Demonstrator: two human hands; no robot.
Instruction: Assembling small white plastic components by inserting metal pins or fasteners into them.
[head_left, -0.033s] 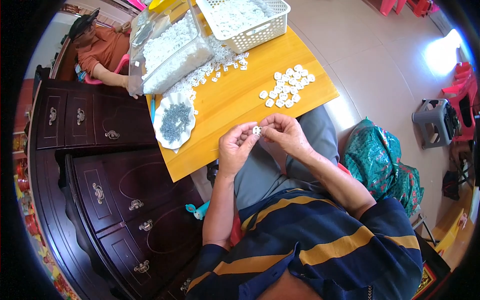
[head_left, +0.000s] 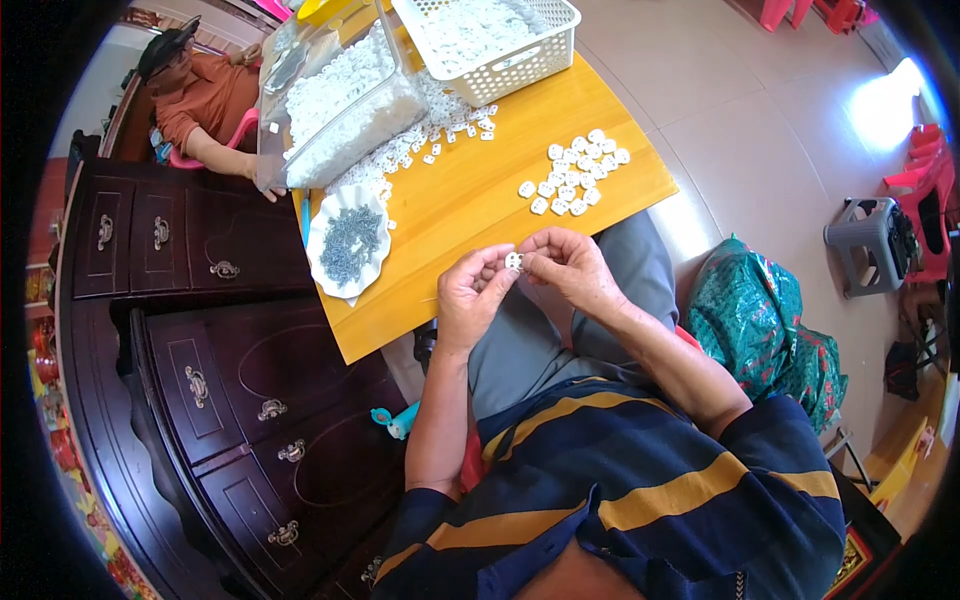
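Between the fingertips of both hands, over the table's near edge, is a small white plastic piece with holes (head_left: 513, 260). My left hand (head_left: 473, 288) pinches it from the left, and my right hand (head_left: 572, 268) pinches it from the right. The fingers cover part of the piece. A scattered group of similar white pieces (head_left: 566, 180) lies on the table just beyond my right hand. To the left, a white wavy-rimmed dish (head_left: 371, 278) holds many small dark grey parts (head_left: 348, 243), too small to name.
On the yellow wooden table (head_left: 470, 195), a clear bin (head_left: 350, 130) and a white perforated basket (head_left: 520, 75) hold white pieces, with more spilled between them. Dark drawers (head_left: 250, 390) stand left. Another person (head_left: 205, 105) sits at far left. A green bag (head_left: 745, 310) and grey stool (head_left: 860, 225) are at right.
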